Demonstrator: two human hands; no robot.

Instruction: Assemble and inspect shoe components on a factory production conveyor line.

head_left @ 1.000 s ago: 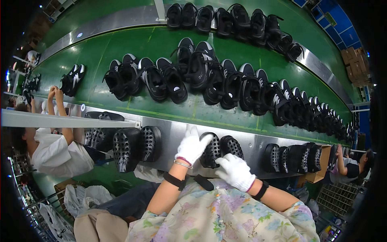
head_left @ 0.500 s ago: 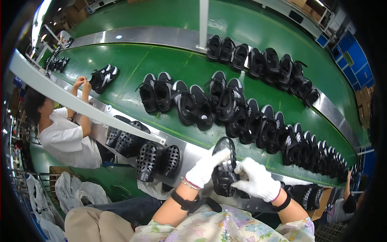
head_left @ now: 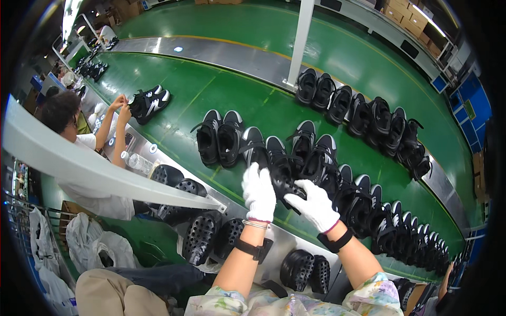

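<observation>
From where I stand, handling step looks in hand: the wearer's left hand [head_left: 259, 196], in a white knit glove, reaches over the green belt [head_left: 197, 92], and the right hand [head_left: 316, 206], same glove, sits beside it. Between them, above the belt's near edge and close to a row of black-and-grey lace-up shoes [head_left: 230, 139], is a glossy black lumpy piece [head_left: 284, 187], mostly covered. Right grip: thumb and fingers pinching that piece. Left grip: fingers run long and close together; can't tell whether they press on it or just lie alongside. Next move, my guess, calls for a steady hold and a careful path, since shoes stand tight around the fingertips. Counts: one piece between the gloves; two black foot-shaped forms with round holes [head_left: 297, 269] on the brushed-steel ledge [head_left: 303, 243] right before the wearer; at least four more such forms [head_left: 203, 238] left, by the slanted white post [head_left: 132, 166]; two black-and-white shoes [head_left: 150, 104] at far left, with a co-worker's bare hands [head_left: 121, 104] at them; one clear plastic bottle [head_left: 138, 163]; roughly eight dark shoes [head_left: 379, 117] along the far steel strip [head_left: 237, 59]. Middle row packs too tightly rightward, no count.
</observation>
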